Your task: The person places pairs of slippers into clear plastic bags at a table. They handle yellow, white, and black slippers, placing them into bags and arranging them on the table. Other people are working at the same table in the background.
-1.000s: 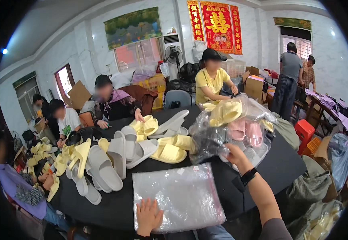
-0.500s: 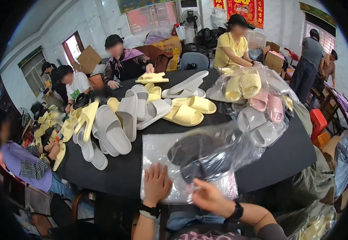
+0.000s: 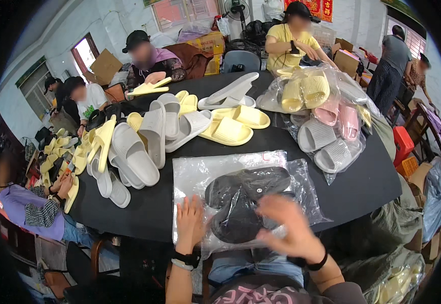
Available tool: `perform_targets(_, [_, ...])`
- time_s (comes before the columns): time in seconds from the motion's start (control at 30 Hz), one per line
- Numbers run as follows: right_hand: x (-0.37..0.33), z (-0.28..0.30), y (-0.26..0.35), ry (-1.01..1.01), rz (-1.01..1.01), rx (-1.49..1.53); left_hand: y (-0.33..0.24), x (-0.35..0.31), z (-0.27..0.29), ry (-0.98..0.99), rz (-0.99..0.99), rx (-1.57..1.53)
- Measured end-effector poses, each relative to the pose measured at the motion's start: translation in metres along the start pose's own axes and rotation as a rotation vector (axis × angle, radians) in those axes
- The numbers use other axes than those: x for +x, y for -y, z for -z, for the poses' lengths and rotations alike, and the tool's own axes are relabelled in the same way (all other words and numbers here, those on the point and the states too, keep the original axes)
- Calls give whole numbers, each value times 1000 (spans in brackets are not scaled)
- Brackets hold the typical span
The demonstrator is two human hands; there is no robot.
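A pair of black slippers (image 3: 225,188) lies inside a clear plastic bag (image 3: 307,200) right in front of me. Beneath it is a flat stack of clear bags (image 3: 189,175) at the table's near edge. My left hand (image 3: 191,222) rests on the stack just left of the slippers, fingers stretched out. Over the right part of the bagged pair is my right hand (image 3: 292,228), slightly blurred, its fingers apart and nothing in them. It hides some of the bag; whether it touches the plastic I cannot tell.
Loose grey slippers (image 3: 134,156) and yellow slippers (image 3: 228,130) spread beyond the stack. Bagged pink, grey and yellow slippers (image 3: 315,91) pile up at the back right of the black table (image 3: 352,190). Co-workers sit around the far side; one person in yellow (image 3: 286,48) faces me.
My right hand has left the bag's near edge and moved up and right, its fingers now apart. The bag has pulled in from the right and lies flatter. The left hand stays on the stack.
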State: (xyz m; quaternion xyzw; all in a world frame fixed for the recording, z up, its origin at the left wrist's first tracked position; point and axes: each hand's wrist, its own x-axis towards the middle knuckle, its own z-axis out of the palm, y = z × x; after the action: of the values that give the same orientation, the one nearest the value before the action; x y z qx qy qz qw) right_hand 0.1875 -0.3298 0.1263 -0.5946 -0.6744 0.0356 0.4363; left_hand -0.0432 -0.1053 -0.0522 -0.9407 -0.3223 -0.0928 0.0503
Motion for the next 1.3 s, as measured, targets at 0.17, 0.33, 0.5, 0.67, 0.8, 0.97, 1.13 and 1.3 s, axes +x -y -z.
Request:
perform_targets(0.17, [-57,38,-110,-290,-578,-159,8,10,-4,-109,73,-460])
perform_targets(0.33, [-80,50,-138,9,-706,1019,20,15,28,-85,118,-833])
perform_targets(0.5, [-55,43,-132,72,-633,914,4,30,48,265,280,-941])
perform_targets(0.67, [-26,50,-116,24,-532,938,5,34,63,100,342,-1066])
perform_targets(0.8, [-2,50,-100,-3,-278,902,36,47,71,-82,305,-1081])
perform_targets(0.97, [1,33,-92,152,-389,932,74,60,67,23,414,-1076])
perform_targets(1.13, [-34,5,-107,257,-462,671,80,25,35,43,459,-1067])
perform_targets(1.3, [-60,8,-84,342,-507,579,65,-26,44,33,505,-1106])
